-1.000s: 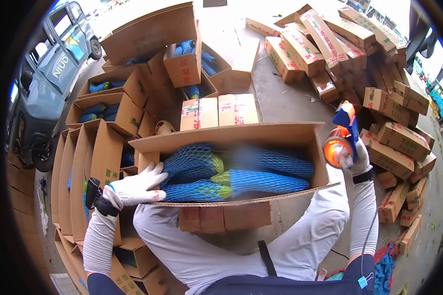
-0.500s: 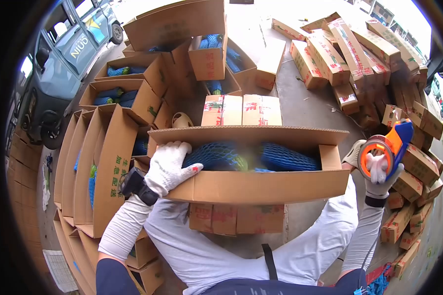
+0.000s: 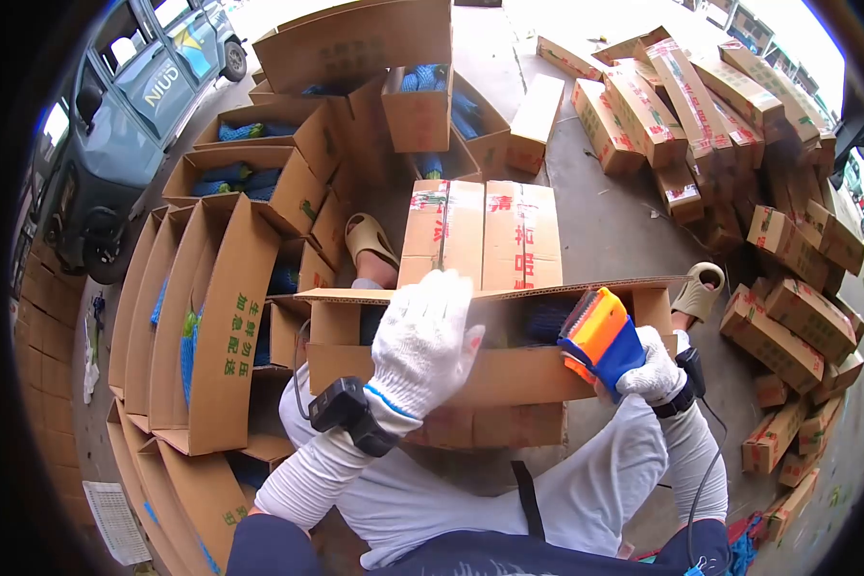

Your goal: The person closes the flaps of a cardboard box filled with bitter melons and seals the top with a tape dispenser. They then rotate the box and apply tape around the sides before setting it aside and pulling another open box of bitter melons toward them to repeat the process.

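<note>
A long open carton (image 3: 523,376) lies across my lap, with dark blue netted produce (image 3: 543,322) partly visible inside. My left hand (image 3: 424,336), in a white knit glove, is over the carton's middle. Its fingers stretch out at the far flap (image 3: 595,286) and the thumb stands apart; the palm side is hidden. In my gloved right hand (image 3: 653,370) is an orange and blue tape dispenser (image 3: 603,338), gripped by its handle. The dispenser's toothed end points up and left, overlapping the carton's right part in this view.
Two taped cartons (image 3: 480,235) stand just beyond the one on my lap. At left are open cartons (image 3: 230,326) with blue-netted produce. Sealed cartons (image 3: 701,115) lie heaped at right. A parked van (image 3: 149,96) is at far left. Sandals (image 3: 368,240) show on my feet.
My left hand has left the carton's left end and moved to its middle. My right hand has swung the tape dispenser inward from the right. The carton appears lower, its opening narrower.
</note>
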### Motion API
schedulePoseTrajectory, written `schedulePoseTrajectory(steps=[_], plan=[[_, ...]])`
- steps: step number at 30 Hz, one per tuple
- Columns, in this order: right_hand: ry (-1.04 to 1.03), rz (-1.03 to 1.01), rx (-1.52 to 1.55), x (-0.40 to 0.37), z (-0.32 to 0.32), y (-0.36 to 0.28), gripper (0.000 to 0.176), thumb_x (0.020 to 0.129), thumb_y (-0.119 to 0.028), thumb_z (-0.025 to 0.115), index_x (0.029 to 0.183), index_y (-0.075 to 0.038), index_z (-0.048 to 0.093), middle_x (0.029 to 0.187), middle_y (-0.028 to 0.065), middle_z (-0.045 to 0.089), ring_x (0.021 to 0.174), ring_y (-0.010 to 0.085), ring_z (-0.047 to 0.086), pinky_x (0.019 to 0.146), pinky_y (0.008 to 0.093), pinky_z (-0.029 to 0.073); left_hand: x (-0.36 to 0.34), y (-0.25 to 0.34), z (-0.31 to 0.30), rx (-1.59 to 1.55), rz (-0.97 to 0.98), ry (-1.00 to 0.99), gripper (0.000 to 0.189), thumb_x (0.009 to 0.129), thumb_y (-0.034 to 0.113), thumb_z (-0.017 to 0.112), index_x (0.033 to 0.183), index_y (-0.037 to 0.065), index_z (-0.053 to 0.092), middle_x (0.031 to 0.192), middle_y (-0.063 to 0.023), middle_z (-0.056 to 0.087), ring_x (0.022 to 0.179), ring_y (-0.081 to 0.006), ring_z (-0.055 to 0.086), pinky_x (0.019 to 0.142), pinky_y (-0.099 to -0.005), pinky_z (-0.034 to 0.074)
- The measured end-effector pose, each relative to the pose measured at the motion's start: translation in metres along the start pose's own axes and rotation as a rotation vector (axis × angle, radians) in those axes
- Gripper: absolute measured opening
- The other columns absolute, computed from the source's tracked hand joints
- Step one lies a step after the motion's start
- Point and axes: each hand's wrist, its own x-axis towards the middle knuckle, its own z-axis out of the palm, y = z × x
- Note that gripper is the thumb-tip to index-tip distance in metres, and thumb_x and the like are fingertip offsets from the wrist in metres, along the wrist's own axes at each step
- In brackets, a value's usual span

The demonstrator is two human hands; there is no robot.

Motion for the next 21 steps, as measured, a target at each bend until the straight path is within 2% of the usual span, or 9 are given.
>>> schedulePoseTrajectory(steps=[3, 7, 8, 10, 11, 12, 14, 18, 21], plan=[[-0.008, 0.055, 0.071, 0.005, 0.010, -0.007, 0.083, 0.067, -0.039, 0.092, 0.127, 0.008, 0.061, 0.108, 0.0147, 0.073, 0.089, 0.0210, 0.071, 0.083, 0.0332, 0.059, -0.039, 0.006, 0.010, -0.017, -0.023, -0.167, 0.069, 0.089, 0.032, 0.066, 0.145, -0.002, 0.046, 0.148, -0.0235, 0.049, 0.139, -0.0357, 0.046, 0.117, -0.0491, 0.032], [0.071, -0.183, 0.151, 0.021, -0.004, -0.012, 0.077, 0.073, -0.046, 0.086, 0.126, 0.005, 0.063, 0.113, 0.0143, 0.072, 0.095, 0.0211, 0.071, 0.090, 0.0332, 0.057, -0.034, 0.009, 0.018, 0.018, -0.041, -0.147, 0.064, 0.088, 0.028, 0.066, 0.143, -0.001, 0.049, 0.146, -0.0222, 0.050, 0.135, -0.0360, 0.049, 0.115, -0.0483, 0.035], [-0.055, -0.222, 0.095, 0.031, -0.022, -0.023, 0.074, 0.074, -0.046, 0.086, 0.123, 0.005, 0.064, 0.113, 0.0145, 0.072, 0.097, 0.0216, 0.072, 0.091, 0.0340, 0.057, -0.036, 0.009, 0.020, 0.007, -0.041, -0.124, 0.063, 0.088, 0.027, 0.067, 0.142, 0.000, 0.050, 0.145, -0.0219, 0.051, 0.133, -0.0360, 0.050, 0.114, -0.0480, 0.036], [-0.082, -0.153, -0.086, 0.057, -0.012, -0.065, 0.074, 0.074, -0.045, 0.087, 0.121, 0.007, 0.065, 0.111, 0.0160, 0.073, 0.098, 0.0221, 0.072, 0.091, 0.0342, 0.057, -0.036, 0.003, 0.024, 0.000, -0.033, -0.077, 0.061, 0.087, 0.024, 0.067, 0.141, 0.001, 0.051, 0.143, -0.0213, 0.053, 0.130, -0.0360, 0.053, 0.111, -0.0472, 0.038], [-0.198, -0.176, 0.009, 0.075, 0.000, -0.069, 0.066, 0.075, -0.044, 0.086, 0.110, 0.010, 0.068, 0.096, 0.0160, 0.075, 0.080, 0.0211, 0.074, 0.077, 0.0314, 0.061, -0.032, 0.002, 0.023, -0.032, -0.034, 0.006, 0.055, 0.084, 0.017, 0.069, 0.135, 0.003, 0.056, 0.133, -0.0187, 0.059, 0.121, -0.0353, 0.057, 0.104, -0.0468, 0.043], [-0.320, 0.110, -0.146, 0.091, 0.008, -0.079, 0.060, 0.076, -0.045, 0.085, 0.097, 0.010, 0.071, 0.077, 0.0134, 0.074, 0.060, 0.0192, 0.071, 0.059, 0.0274, 0.059, -0.032, 0.000, 0.024, -0.056, -0.054, 0.004, 0.051, 0.083, 0.016, 0.069, 0.130, 0.003, 0.057, 0.129, -0.0179, 0.060, 0.118, -0.0352, 0.058, 0.102, -0.0469, 0.044], [-0.246, 0.290, -0.246, 0.109, 0.029, -0.066, 0.058, 0.075, -0.046, 0.085, 0.088, 0.008, 0.071, 0.066, 0.0101, 0.070, 0.049, 0.0170, 0.066, 0.048, 0.0250, 0.054, -0.033, -0.001, 0.027, -0.114, -0.097, 0.008, 0.041, 0.080, 0.013, 0.070, 0.120, 0.004, 0.060, 0.121, -0.0164, 0.062, 0.112, -0.0348, 0.060, 0.097, -0.0472, 0.046], [-0.225, 0.241, -0.238, 0.107, 0.018, -0.059, 0.061, 0.073, -0.049, 0.086, 0.090, 0.007, 0.072, 0.069, 0.0098, 0.071, 0.055, 0.0147, 0.068, 0.052, 0.0234, 0.055, -0.029, -0.001, 0.027, -0.201, -0.118, 0.090, 0.027, 0.075, 0.008, 0.070, 0.098, 0.009, 0.057, 0.114, -0.0138, 0.062, 0.103, -0.0346, 0.061, 0.089, -0.0462, 0.049], [-0.233, 0.264, -0.235, 0.105, 0.010, -0.057, 0.065, 0.072, -0.050, 0.087, 0.100, 0.008, 0.074, 0.080, 0.0119, 0.074, 0.064, 0.0142, 0.069, 0.060, 0.0229, 0.056, -0.033, 0.009, 0.021, -0.463, -0.278, 0.208, 0.034, 0.087, 0.012, 0.068, 0.121, 0.008, 0.062, 0.123, -0.0155, 0.063, 0.113, -0.0360, 0.061, 0.095, -0.0434, 0.049]])
